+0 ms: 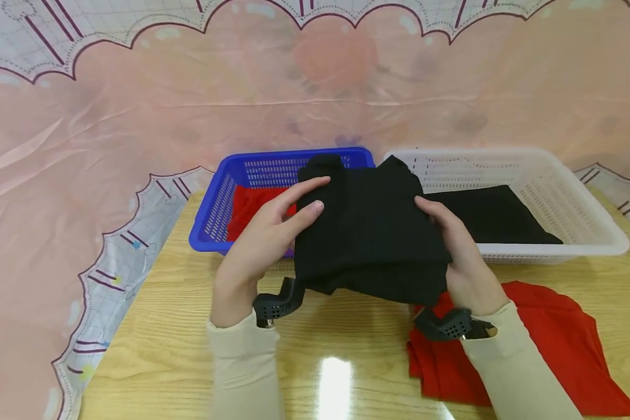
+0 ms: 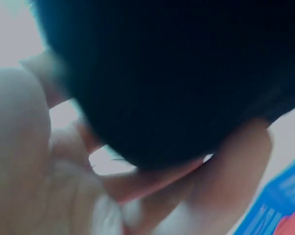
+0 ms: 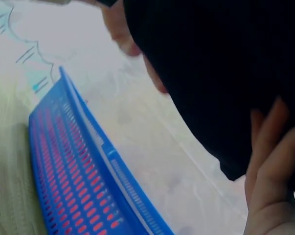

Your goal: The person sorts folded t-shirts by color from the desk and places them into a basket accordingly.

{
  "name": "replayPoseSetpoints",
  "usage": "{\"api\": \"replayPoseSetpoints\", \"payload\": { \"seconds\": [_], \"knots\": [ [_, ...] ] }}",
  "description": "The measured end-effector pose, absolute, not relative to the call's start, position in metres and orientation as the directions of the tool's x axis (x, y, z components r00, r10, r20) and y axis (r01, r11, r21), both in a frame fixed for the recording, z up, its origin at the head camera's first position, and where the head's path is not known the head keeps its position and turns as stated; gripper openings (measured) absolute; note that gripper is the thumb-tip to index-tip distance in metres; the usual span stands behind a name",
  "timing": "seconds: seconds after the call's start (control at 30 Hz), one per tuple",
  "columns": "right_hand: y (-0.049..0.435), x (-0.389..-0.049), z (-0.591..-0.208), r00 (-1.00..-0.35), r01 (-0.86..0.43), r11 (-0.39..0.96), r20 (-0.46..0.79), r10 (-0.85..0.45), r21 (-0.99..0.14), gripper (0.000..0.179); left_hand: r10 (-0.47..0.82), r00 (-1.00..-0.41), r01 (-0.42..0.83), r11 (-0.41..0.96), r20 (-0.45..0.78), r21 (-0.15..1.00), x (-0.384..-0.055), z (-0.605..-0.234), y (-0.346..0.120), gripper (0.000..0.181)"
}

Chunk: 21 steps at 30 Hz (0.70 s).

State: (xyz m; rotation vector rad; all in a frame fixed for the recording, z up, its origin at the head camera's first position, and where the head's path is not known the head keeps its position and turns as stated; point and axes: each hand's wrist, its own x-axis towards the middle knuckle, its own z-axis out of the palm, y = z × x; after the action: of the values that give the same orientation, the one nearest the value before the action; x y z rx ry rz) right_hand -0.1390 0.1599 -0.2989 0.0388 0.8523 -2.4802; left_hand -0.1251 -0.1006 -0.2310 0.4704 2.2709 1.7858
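Note:
A folded black cloth (image 1: 370, 227) is held up over the table by both hands, in front of the two baskets. My left hand (image 1: 262, 233) grips its left edge, thumb and index finger lying on the near face. On the opposite edge my right hand (image 1: 464, 256) holds it, thumb on the front and the other fingers mostly hidden behind. Dark fabric (image 2: 176, 73) fills much of the left wrist view, with fingers curled under it. In the right wrist view, fingers (image 3: 272, 166) of the right hand press against the cloth.
Behind the cloth stands a blue basket (image 1: 205, 233) with red fabric (image 1: 252, 204) inside. A white basket (image 1: 604, 233) to its right contains another black cloth (image 1: 493, 216). Folded red cloth (image 1: 562, 344) lies on the wooden table (image 1: 152, 350) under the right forearm. A patterned curtain hangs behind.

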Motion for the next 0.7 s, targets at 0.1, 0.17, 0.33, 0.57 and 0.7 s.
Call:
{"api": "replayPoseSetpoints", "payload": {
  "seconds": [0.1, 0.17, 0.33, 0.57, 0.7],
  "knots": [
    [0.159, -0.140, -0.297, -0.882, 0.467, -0.760, -0.178, -0.436, -0.452, 0.017, 0.337, -0.939, 0.138, 0.198, 0.065, 0.970, -0.128, -0.231, -0.089, 0.042],
    [0.159, -0.141, -0.296, -0.896, 0.442, -0.796, -0.156, -0.416, -0.413, 0.015, 0.291, -0.952, 0.154, 0.195, 0.092, 0.969, -0.130, -0.232, -0.083, 0.040],
    [0.159, -0.146, -0.299, -0.901, 0.425, -0.866, -0.038, -0.431, -0.263, 0.020, 0.156, -0.979, 0.161, 0.170, 0.135, 0.972, -0.134, -0.235, -0.067, 0.042],
    [0.164, -0.144, -0.303, -0.916, 0.327, -0.783, 0.028, -0.401, -0.529, 0.026, 0.037, -0.979, 0.203, 0.089, 0.200, 0.975, -0.137, -0.239, -0.048, 0.048],
    [0.168, -0.150, -0.305, -0.891, 0.193, -0.709, 0.181, -0.416, -0.679, 0.043, 0.010, -0.972, 0.235, 0.051, 0.235, 0.971, -0.138, -0.241, -0.044, 0.046]
  ]
}}
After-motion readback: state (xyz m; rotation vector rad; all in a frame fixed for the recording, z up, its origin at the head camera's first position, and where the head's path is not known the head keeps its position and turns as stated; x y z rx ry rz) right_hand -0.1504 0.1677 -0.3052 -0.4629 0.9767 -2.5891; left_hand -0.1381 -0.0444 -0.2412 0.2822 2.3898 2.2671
